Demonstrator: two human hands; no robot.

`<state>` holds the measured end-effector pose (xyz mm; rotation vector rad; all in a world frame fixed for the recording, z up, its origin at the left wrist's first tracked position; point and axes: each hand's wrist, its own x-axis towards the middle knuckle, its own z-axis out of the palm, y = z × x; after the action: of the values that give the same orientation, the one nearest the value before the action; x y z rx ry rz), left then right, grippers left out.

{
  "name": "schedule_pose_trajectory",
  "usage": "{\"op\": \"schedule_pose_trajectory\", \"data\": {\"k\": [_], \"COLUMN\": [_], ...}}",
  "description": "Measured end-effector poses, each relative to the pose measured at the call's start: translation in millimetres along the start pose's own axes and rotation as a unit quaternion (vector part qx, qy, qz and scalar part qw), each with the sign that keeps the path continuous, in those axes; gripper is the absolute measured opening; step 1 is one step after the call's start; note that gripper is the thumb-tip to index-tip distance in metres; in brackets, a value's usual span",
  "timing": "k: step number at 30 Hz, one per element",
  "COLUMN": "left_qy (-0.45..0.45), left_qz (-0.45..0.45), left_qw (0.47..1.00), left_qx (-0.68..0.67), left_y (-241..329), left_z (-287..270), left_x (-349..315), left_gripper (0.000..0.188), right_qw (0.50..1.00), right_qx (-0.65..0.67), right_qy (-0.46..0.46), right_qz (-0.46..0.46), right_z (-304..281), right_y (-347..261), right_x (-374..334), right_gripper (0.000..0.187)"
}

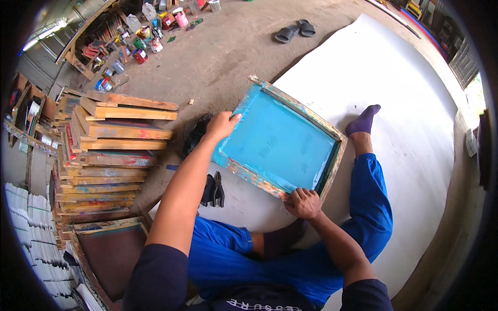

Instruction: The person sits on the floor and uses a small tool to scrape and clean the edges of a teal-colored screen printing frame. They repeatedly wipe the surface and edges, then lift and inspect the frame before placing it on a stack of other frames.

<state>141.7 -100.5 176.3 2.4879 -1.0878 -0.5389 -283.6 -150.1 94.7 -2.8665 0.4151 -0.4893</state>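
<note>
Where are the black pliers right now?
In the head view, left of centre: the black pliers lie right of the left forearm, between the blue-meshed frame and the bent blue trouser leg.

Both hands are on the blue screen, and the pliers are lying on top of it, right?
Not quite: the head view shows the pliers off the screen, beside the left forearm. The left hand and right hand are both on it.
</note>
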Motion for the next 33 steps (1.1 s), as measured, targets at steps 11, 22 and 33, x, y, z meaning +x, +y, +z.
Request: {"op": "schedule_pose_trajectory", "data": {"k": [11,22,33], "left_qy": [0.323,0.180,-0.023], "left_qz": [0.192,-0.023,-0.085], "left_qw": [0.926,0.909,0.880], "left_qx": [-0.034,-0.376,-0.467], "left_y": [30.8,46.2,-33.7], "left_z": [83.1,140.1,126.1], "left_x": [-92.1,-163.9,-140.3], "left_gripper": [0.067,0.076,0.044], "right_qw": [0.994,0.949,0.919], "right_qx": [0.016,0.149,-0.069], "right_qy": [0.048,0.061,0.020], "right_qz": [0.093,0.270,0.387], "right_z": [13.1,18.6,-2.4], "right_y": [-20.3,-102.2,73.0], "right_x": [44.9,106.8,63.4], "right_gripper": [0.032,0.030,0.072]}}
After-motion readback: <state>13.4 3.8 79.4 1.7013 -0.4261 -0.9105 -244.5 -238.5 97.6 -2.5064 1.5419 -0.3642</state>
